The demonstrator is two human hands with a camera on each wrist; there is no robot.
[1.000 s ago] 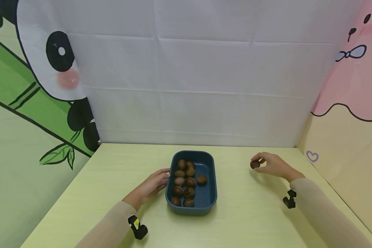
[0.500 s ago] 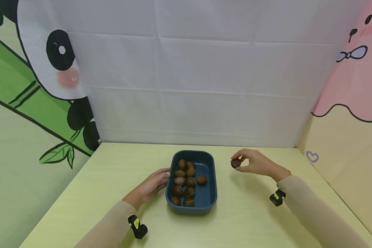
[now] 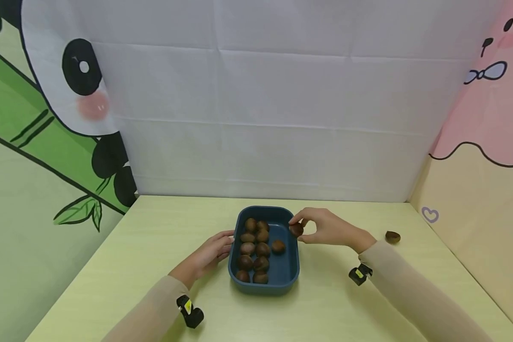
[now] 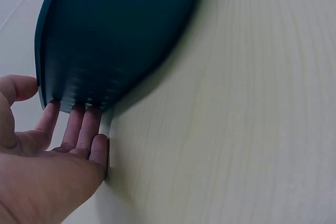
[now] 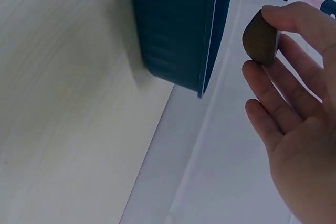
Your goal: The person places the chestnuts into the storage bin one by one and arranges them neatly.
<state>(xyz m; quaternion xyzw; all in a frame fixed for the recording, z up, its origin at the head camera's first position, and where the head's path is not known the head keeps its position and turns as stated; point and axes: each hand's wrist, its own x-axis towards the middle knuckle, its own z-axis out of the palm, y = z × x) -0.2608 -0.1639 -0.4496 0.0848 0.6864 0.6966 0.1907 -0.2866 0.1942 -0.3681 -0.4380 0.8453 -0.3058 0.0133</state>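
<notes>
A blue rectangular box (image 3: 285, 280) stands on the table with several brown chestnuts (image 3: 262, 250) inside, mostly along its left side. My left hand (image 3: 207, 256) touches the box's left wall; in the left wrist view its extended fingertips (image 4: 90, 116) rest against the wall and the thumb is at the rim. Between thumb and fingers, my right hand (image 3: 331, 229) pinches a chestnut (image 3: 297, 230) at the box's right rim. The right wrist view shows that held chestnut (image 5: 261, 40) beside the box, clear of its wall.
Another chestnut (image 3: 392, 237) lies on the light wooden table (image 3: 325, 304), right of the right hand and near the table's right edge. A white cloth wall (image 3: 278, 95) closes off the back, and printed panels stand at both sides.
My right hand has carried its chestnut leftward to the box's right rim. The chestnut on the table at right has come into view. The left hand and box have stayed put.
</notes>
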